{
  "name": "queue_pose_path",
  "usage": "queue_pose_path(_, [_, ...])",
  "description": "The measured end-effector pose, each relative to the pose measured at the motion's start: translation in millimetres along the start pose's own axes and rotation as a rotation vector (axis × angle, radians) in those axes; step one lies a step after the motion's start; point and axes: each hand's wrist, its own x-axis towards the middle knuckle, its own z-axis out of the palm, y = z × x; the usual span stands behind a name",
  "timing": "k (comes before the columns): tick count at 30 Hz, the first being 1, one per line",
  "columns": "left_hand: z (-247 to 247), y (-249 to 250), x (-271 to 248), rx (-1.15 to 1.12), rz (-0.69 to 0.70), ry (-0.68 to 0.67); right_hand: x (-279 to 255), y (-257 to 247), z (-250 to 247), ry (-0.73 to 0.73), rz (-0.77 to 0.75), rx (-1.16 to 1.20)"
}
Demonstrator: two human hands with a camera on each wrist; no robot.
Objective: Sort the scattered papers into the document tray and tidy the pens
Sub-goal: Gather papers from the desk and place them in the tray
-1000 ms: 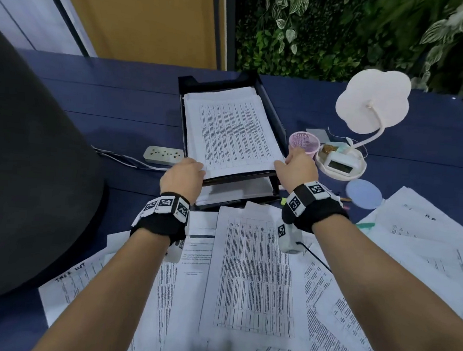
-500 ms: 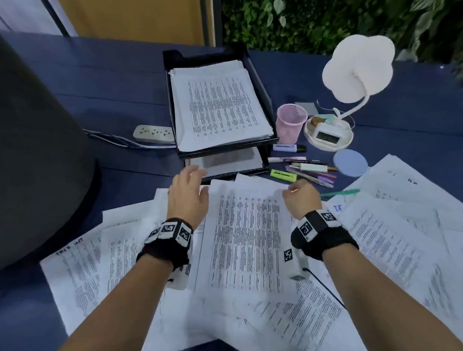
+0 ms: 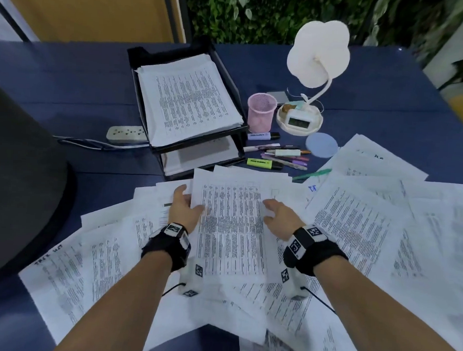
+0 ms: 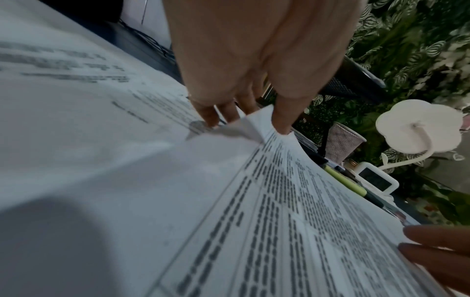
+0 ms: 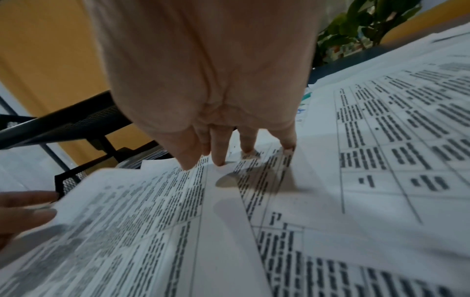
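Tabletop [image 3: 377,83] dark blue, strewn with loose papers [image 3: 356,225]; foliage wall and an orange panel behind. Black document tray [image 3: 140,55] at centre rear, already stacked; pens [image 3: 285,158] lie beside it near a pink mesh cup [image 3: 260,112] and white lamp [image 3: 320,53]. Left hand [image 3: 183,207] pinches the left edge of a printed sheet [image 3: 230,223]; right hand [image 3: 279,218], fingers extended, presses its right edge.

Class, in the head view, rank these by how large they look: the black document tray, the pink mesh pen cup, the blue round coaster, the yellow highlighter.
1. black document tray
2. pink mesh pen cup
3. blue round coaster: close to the cup, and lying flat, so this order is unsure
4. yellow highlighter
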Motion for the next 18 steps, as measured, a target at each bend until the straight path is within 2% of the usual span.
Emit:
queue_pose_path(3, [3.1, -0.8, -2.5, 0.064, 0.061, 0.023, -1.5, 3.0, -4.2, 0.003, 0.005, 0.142])
queue_pose_path(6, [5.4, -0.1, -4.6, 0.061, 0.142, -0.014, -2.0, 10.5, -13.4, 0.185, 0.074, 0.264])
queue_pose_path(9, [6.5, 6.3, 0.2, 0.031, 0.162, 0.02, -5.7, 24.5, -19.6, 0.367, 0.287, 0.004])
queue_pose_path(12, [13.1, 12.3, 4.7, 0.17, 0.148, -0.026, -9.9, 40.4, -15.6, 0.38, 0.474, -0.016])
queue_pose_path(15, [22.4, 9.1, 6.2, 0.355, 0.11, -0.114, -10.2, 49.4, -8.5, 0.383, 0.482, 0.002])
queue_pose_path(18, [22.1, 3.2, 8.5, 0.42, 0.04, -0.177, -10.3, 53.2, -8.5, 0.388, 0.485, 0.019])
